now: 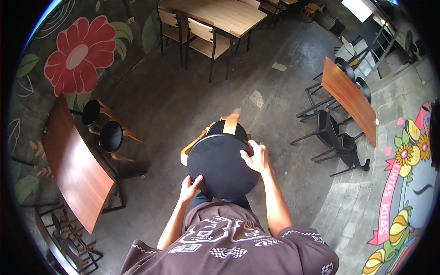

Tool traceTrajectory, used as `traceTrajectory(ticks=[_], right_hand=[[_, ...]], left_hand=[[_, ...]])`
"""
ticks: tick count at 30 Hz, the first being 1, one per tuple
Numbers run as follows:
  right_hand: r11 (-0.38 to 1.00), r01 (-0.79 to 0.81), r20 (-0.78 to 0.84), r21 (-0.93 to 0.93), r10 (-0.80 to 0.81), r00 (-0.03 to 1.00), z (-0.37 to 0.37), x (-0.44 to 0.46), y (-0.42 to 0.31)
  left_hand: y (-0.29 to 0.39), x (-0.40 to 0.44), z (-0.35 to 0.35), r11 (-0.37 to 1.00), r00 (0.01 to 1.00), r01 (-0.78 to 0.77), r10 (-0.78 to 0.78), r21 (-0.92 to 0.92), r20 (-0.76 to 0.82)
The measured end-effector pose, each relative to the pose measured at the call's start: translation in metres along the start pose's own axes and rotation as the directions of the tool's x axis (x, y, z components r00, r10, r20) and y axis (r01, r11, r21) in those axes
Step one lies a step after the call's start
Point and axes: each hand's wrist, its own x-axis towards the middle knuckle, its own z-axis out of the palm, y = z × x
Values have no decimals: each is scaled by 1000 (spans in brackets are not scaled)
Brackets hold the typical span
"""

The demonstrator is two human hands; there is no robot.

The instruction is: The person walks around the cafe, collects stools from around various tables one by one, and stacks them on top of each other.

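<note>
A stool with a round black seat [222, 167] is in front of my body, its seat tilted up toward me. My left hand [189, 189] grips the seat's lower left edge, with the thumb on top and the other fingers mostly hidden. On the upper right rim, my right hand [256, 158] is closed around the edge. Behind the seat, bent light-wood legs [232, 121] stick out at the top and left. A second black round surface shows between them; I cannot tell if it belongs to another stool.
Left, a brown table [75, 160] has two black-seated stools [111, 136] beside it. At right, black chairs [327, 126] surround another brown table [350, 98]. A light wooden table [220, 16] with chairs [201, 34] stands ahead. Concrete floor [178, 91] lies between them.
</note>
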Motion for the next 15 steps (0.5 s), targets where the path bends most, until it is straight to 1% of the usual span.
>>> traceTrajectory(ticks=[3,4,6,7,8,9,10,11,12,13,15], right_hand=[[998,44,48,43,-46,998,-4,25,30],[997,54,78,62,-59,995,-10,34,39],[993,59,136,99,-73,988,-21,54,53],[992,53,159,116,-71,985,-28,64,61],[989,46,211,142,-75,975,-36,77,71],[988,74,213,139,-103,972,-36,90,81],[986,100,219,135,-128,967,-40,105,95],[984,99,243,146,-133,961,-44,121,101],[986,62,309,155,-108,945,-43,136,112],[985,74,320,158,-122,940,-37,149,127],[992,67,376,103,-101,921,-29,176,148]], left_hand=[[2,-3,24,1000,997,4,-3,13,-77],[5,-6,37,997,995,-57,52,-55,-83],[9,-9,63,990,986,-113,101,-84,-133],[10,-11,76,995,983,-69,55,-74,-174],[17,-12,91,994,980,-62,43,-90,-193],[22,-12,105,993,978,-55,32,-108,-207],[30,-9,121,990,975,-59,30,-128,-218],[30,-2,132,991,974,-52,24,-120,-225],[30,4,141,993,973,-42,15,-113,-232],[29,11,152,988,970,-70,36,-136,-241],[33,27,168,978,972,-77,30,-194,-233]])
